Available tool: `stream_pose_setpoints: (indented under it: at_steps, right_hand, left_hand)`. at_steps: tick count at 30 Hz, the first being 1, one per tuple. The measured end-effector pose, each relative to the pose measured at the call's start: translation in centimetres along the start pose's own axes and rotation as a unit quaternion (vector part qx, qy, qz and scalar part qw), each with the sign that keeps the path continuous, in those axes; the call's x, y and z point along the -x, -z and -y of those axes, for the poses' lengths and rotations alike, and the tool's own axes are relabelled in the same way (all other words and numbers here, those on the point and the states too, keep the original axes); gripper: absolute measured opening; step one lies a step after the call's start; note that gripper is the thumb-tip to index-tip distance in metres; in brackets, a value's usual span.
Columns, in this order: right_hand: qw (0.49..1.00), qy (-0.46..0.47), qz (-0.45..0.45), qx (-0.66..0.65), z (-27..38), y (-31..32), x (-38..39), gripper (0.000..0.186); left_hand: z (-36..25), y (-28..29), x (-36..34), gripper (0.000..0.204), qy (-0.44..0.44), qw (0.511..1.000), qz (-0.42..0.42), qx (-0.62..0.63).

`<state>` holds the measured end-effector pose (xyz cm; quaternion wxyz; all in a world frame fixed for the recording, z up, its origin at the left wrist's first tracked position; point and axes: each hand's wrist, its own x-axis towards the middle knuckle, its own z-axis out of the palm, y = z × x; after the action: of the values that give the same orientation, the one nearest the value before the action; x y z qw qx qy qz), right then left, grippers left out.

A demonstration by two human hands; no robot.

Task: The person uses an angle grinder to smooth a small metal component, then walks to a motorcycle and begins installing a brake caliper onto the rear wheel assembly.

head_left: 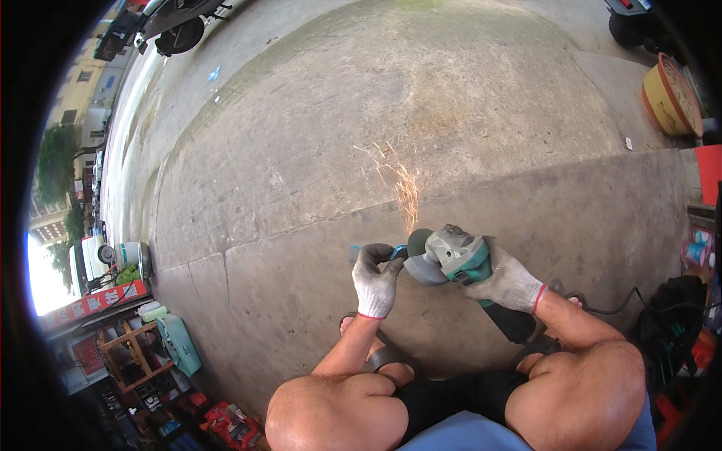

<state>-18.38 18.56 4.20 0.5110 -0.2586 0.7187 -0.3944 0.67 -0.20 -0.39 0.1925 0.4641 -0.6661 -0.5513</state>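
Note:
Gloved in white with a dark grey palm, my left hand (374,279) pinches a small blue piece (398,252); its exact kind is hidden by the fingers. The piece's end meets the disc of an angle grinder (460,254), and orange sparks (408,192) fly away from that contact over the floor. My right hand (508,278), in a matching glove with a red cuff, wraps round the green and grey grinder behind its head. A grey guard covers the near side of the disc. The grinder's dark body (510,319) slants down toward my right foot.
A black power cord (609,310) runs off to the right past a dark bag (671,323). Tools, a wooden frame (134,353) and a teal case (177,344) crowd the lower left. A yellow pot (669,96) stands far right, a motorbike (169,26) far left. Concrete floor (301,150) spreads ahead.

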Motion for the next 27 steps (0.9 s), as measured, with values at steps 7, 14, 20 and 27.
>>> stream_pose_setpoints:
  at_steps: [7, 14, 20, 27]
  right_hand:
    - [1.000, -0.002, 0.013, -0.005, 1.2, 0.3, 0.1, 0.081]
    - [1.000, 0.015, -0.005, 0.022, 0.5, 0.2, 0.1, 0.082]
    - [1.000, 0.002, 0.013, 0.017, 0.8, 0.3, 0.0, 0.083]
    - [0.999, -0.028, -0.022, 0.000, 0.5, 0.9, 0.6, 0.079]
  left_hand:
    - [0.1, -0.1, 0.0, 0.027, -0.017, 0.999, -0.001, -0.036]
    - [0.3, -0.2, 0.1, 0.026, -0.025, 0.999, 0.004, -0.036]
    - [0.1, 0.3, 0.0, 0.026, -0.020, 0.999, 0.006, -0.042]
    - [-0.5, -0.1, -0.3, 0.023, 0.050, 0.999, 0.009, -0.003]
